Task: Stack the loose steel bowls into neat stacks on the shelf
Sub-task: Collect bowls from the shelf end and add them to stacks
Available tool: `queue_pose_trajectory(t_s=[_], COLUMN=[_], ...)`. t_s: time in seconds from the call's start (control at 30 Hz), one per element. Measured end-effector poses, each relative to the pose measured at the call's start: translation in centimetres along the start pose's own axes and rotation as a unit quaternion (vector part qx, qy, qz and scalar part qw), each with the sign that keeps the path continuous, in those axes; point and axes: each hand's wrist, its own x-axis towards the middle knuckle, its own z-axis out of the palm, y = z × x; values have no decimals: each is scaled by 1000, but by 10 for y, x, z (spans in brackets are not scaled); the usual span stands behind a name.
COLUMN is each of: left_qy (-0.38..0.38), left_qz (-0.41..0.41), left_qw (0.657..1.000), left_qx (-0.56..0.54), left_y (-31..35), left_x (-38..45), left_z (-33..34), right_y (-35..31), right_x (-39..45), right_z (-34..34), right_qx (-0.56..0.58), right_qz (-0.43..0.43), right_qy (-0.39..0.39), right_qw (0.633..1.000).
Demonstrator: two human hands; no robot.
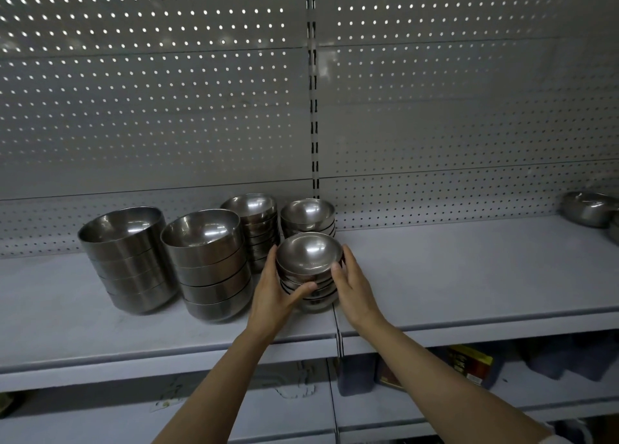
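Note:
A front stack of small steel bowls stands on the grey shelf near its front edge. My left hand grips the stack from the left, thumb curled across its lower bowls. My right hand holds its right side, thumb against the top bowl's rim. Behind it stand two more small stacks: a tall stack and a short stack. Two stacks of large bowls, a far-left stack and a middle stack, stand to the left.
A perforated back panel with a slotted upright closes the shelf behind. Loose steel bowls lie at the far right. A lower shelf holds dark cloths and a packet.

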Motion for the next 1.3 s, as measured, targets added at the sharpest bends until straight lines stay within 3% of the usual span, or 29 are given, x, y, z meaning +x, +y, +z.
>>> queue_pose_trajectory(t_s=[0.1, 0.2, 0.27, 0.4, 0.9, 1.3], left_qy=[25, 38, 3, -85, -232, -285], left_qz=[4, 114, 177, 221, 337, 346], left_qw=[999, 977, 949, 907, 842, 821], left_qx=[30, 178, 262, 350, 350, 353], left_y=[18, 46, 65, 97, 211, 262], left_x=[3, 15, 25, 38, 45, 62], left_z=[-6, -5, 5, 40, 240, 389], right_y=[-2, -2, -2, -4, 25, 86], right_x=[1, 1, -2, -16, -89, -105], right_z=[-19, -51, -77, -129, -335, -471], right_qx=[-56, -157, -226, -327, -490, -492], right_qz=[-8, -25, -39, -58, 23, 48], right_qy=[51, 111, 130, 158, 272, 312], right_qw=[997, 981, 965, 930, 828, 811])
